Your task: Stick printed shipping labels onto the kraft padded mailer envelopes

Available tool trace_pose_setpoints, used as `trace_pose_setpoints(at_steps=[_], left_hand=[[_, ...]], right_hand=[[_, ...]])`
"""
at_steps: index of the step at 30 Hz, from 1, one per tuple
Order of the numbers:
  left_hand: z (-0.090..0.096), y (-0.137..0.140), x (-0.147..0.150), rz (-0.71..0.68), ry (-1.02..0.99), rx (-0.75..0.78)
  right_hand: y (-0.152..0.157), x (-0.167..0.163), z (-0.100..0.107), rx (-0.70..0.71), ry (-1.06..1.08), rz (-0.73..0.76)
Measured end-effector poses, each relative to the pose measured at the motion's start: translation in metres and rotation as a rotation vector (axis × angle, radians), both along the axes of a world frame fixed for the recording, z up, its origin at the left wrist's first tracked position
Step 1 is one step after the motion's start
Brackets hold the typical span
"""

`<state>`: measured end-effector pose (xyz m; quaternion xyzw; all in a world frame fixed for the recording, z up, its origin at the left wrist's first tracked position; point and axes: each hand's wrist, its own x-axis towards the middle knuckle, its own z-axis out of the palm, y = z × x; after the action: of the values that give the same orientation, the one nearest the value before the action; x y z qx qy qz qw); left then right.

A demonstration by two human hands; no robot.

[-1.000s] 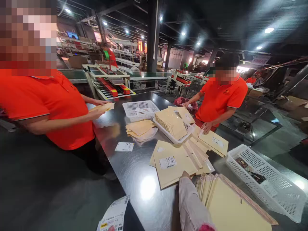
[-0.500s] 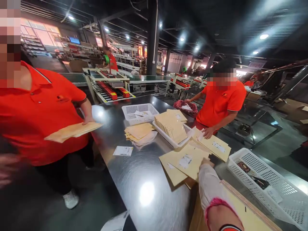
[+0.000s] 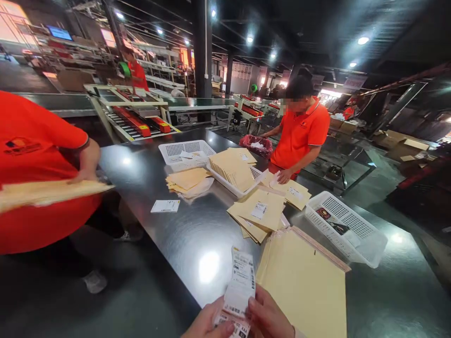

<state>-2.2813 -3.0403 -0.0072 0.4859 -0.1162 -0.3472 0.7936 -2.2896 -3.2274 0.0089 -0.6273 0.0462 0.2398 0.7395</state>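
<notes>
In the head view, both my hands meet low in the middle around printed shipping labels point(image 3: 240, 277). My left hand point(image 3: 208, 320) grips their lower end, thumb on top. The fingers of my right hand point(image 3: 269, 312) pinch the right edge. Just right of them lies a stack of large yellow padded envelopes point(image 3: 306, 277). Farther on, several labelled envelopes point(image 3: 262, 204) overlap on the metal table point(image 3: 169, 249). A lone white label point(image 3: 165, 206) rests flat to the left.
White baskets hold small papers point(image 3: 190, 155), upright envelopes point(image 3: 232, 171), and dark items point(image 3: 338, 228). A co-worker point(image 3: 305, 129) handles envelopes across the table. Another person in orange point(image 3: 42, 155) carries envelopes along the left side. Beyond stands a roller machine point(image 3: 130, 119).
My right hand has left the labelled envelopes and come back to the labels. My left hand has come into view holding them. The view has turned right; the person at left has shifted leftward in it.
</notes>
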Motion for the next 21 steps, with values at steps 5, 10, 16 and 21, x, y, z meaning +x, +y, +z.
trace_pose_setpoints(at_steps=[5, 10, 16, 21], left_hand=[[0.018, -0.048, -0.002, 0.015, -0.036, 0.143], [0.007, -0.1, -0.015, 0.051, 0.042, 0.23], [-0.021, -0.153, -0.066, 0.212, 0.057, 0.308], [-0.032, -0.176, -0.079, 0.189, 0.171, 0.262]], right_hand=[[-0.019, -0.049, -0.002, -0.166, -0.064, -0.413], [-0.068, -0.067, 0.024, -0.313, -0.058, -0.464], [-0.114, -0.096, 0.022, -0.532, -0.089, -0.406], [-0.146, -0.098, -0.002, -0.595, -0.138, -0.375]])
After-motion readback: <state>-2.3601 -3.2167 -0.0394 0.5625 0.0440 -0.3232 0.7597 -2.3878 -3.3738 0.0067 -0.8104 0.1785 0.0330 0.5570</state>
